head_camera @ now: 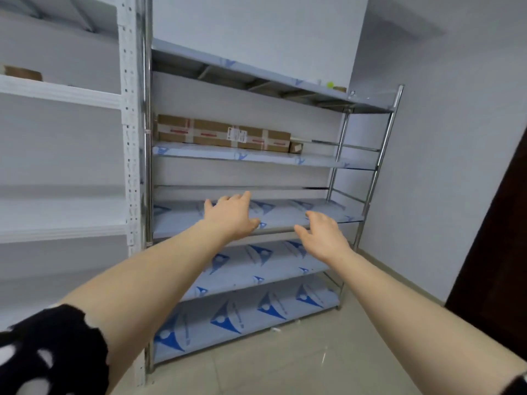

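A steel shelf rack (370, 183) stands ahead against the wall, its boards covered in film with blue logos. Both my arms reach towards its middle board (288, 215). My left hand (231, 215) is stretched out over that board with fingers spread and holds nothing. My right hand (323, 235) hovers at the board's front edge, fingers relaxed, also holding nothing. One board higher lies a long cardboard box (222, 134) with red-and-white tape, and a small box (295, 147) sits at its right end.
A white shelf unit (129, 138) stands to the left, with a brown box (22, 72) on an upper board. A green object (330, 84) sits on the steel rack's top board. Dark door (499, 252) at right. Tiled floor (285, 363) below.
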